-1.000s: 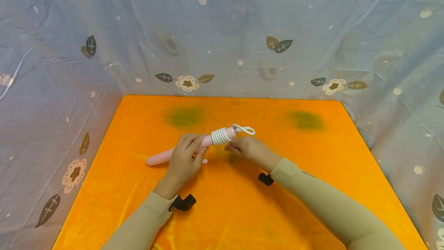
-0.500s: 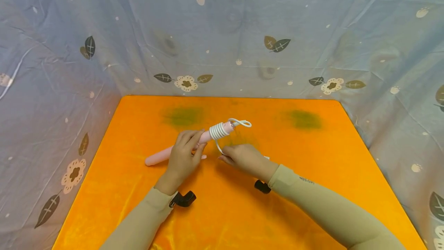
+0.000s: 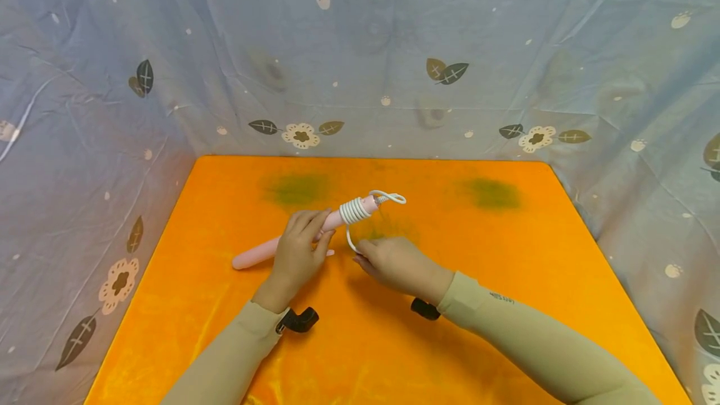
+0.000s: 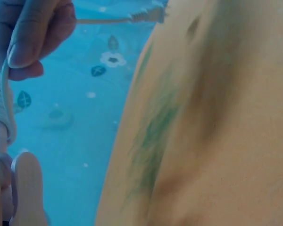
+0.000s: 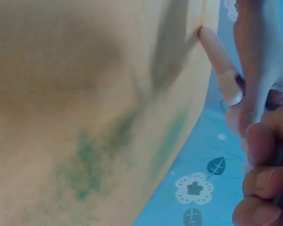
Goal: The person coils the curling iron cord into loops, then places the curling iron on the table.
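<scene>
A pink curling iron (image 3: 255,255) lies slantwise across the middle of the head view, its barrel pointing left toward me. My left hand (image 3: 297,252) grips it around the middle, and the clamp lever (image 4: 28,188) sticks out beside the fingers in the left wrist view. White cord (image 3: 354,210) is wound in several turns around the handle, with a loose loop at the handle's end. From the turns a short length of cord runs down to my right hand (image 3: 404,264), which pinches it with curled fingers. Past that hand, the cord ends in a plug (image 4: 148,15).
An orange cloth-covered table (image 3: 478,342) with green smudges lies under both hands. Grey-blue curtains (image 3: 360,49) printed with flowers and leaves enclose its back and sides. A black wrist mount (image 3: 300,320) sits at the left sleeve, another (image 3: 424,309) at the right.
My right hand has drawn down toward me from beside the handle, and a length of cord now shows between it and the turns. The handle end has shifted slightly up and left.
</scene>
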Tool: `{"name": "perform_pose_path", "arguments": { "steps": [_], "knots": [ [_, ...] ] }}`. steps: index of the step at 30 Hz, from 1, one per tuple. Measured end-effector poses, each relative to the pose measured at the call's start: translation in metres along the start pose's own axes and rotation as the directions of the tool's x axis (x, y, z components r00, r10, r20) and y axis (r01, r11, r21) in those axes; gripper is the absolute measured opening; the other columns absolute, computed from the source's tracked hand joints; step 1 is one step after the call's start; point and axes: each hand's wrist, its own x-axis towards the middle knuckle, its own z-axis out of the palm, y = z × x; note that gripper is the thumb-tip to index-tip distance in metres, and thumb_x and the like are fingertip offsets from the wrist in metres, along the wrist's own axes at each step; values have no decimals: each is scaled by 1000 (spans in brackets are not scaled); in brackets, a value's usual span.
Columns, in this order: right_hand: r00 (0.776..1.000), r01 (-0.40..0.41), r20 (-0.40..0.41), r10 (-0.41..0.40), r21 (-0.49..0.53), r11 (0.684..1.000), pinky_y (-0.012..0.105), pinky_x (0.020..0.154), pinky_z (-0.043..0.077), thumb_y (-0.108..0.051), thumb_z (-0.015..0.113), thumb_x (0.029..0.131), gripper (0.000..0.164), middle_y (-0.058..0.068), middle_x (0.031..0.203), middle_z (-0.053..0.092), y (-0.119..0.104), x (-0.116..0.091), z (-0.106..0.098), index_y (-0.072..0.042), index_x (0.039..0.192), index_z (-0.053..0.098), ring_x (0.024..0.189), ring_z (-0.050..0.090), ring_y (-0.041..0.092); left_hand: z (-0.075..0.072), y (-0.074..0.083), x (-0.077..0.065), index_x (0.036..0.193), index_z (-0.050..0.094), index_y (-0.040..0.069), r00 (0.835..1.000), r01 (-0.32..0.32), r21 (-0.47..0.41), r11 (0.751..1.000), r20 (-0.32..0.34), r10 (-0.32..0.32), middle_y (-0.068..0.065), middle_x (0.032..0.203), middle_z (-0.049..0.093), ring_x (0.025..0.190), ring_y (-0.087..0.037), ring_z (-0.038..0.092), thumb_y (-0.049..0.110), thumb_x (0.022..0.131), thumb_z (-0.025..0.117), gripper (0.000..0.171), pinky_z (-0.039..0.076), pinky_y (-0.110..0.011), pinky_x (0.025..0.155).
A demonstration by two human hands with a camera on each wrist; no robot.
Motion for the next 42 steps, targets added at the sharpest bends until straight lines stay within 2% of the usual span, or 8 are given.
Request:
{"name": "perform_pose_path", "arguments": {
  "steps": [4,9,17,23,28,34,37,42],
  "knots": [
    [1000,18,13,-17,-33,999,21,45,32,-19,64,94,15,-6,61,41,-4,0,-5,-9,86,56,49,35,7,3,-2,-1,127,62,1,1000,0,10,1000,2,0,-13,112,63,105,-31,54,11,86,74,43,50,-41,85],
    [1000,15,20,-13,-80,997,22,44,31,-19,64,95,17,-5,60,39,-4,0,-7,-9,84,55,49,34,8,5,-4,-1,126,63,1,1000,-4,34,999,25,4,-13,111,63,106,-32,55,12,87,73,42,50,-42,87],
    [1000,10,22,-8,-103,995,23,44,34,-20,66,93,19,-5,61,43,-5,1,-14,-11,79,55,49,36,8,6,-4,-4,124,64,1,992,14,60,998,121,-21,-11,111,63,105,-29,55,13,89,71,39,50,-40,87],
    [1000,3,26,-1,-87,996,22,45,36,-19,68,92,15,-5,63,47,-7,0,-17,-11,83,58,50,38,8,4,-5,-5,125,64,1,984,30,86,996,170,-44,-12,113,63,106,-29,55,14,90,70,38,48,-40,90],
    [1000,13,24,-11,-105,994,23,45,38,-19,69,90,13,-4,65,49,-5,0,-21,-11,85,61,52,41,8,4,-4,-5,125,64,2,970,26,114,993,236,-52,-11,113,64,107,-29,55,14,90,70,37,48,-40,91],
    [999,37,-11,-38,-123,992,24,53,47,-22,75,86,12,-2,74,56,3,3,-34,-13,87,68,61,51,10,5,-1,-10,126,64,5,935,4,133,991,351,-51,-8,115,63,107,-26,55,16,90,70,39,49,-38,90],
    [997,57,-45,-63,-123,991,22,51,44,-26,78,83,16,-4,72,53,9,7,-43,-14,82,67,58,47,9,7,3,-14,125,65,5,924,-29,115,993,381,-17,-7,115,63,107,-25,55,17,90,71,38,49,-36,89],
    [992,104,-51,-112,-137,985,19,48,36,-31,78,81,23,-4,66,44,17,13,-51,-15,74,63,53,39,7,10,14,-20,122,67,5,920,-100,76,992,387,63,-7,113,64,105,-24,56,16,89,72,36,50,-34,89]
  ]
}}
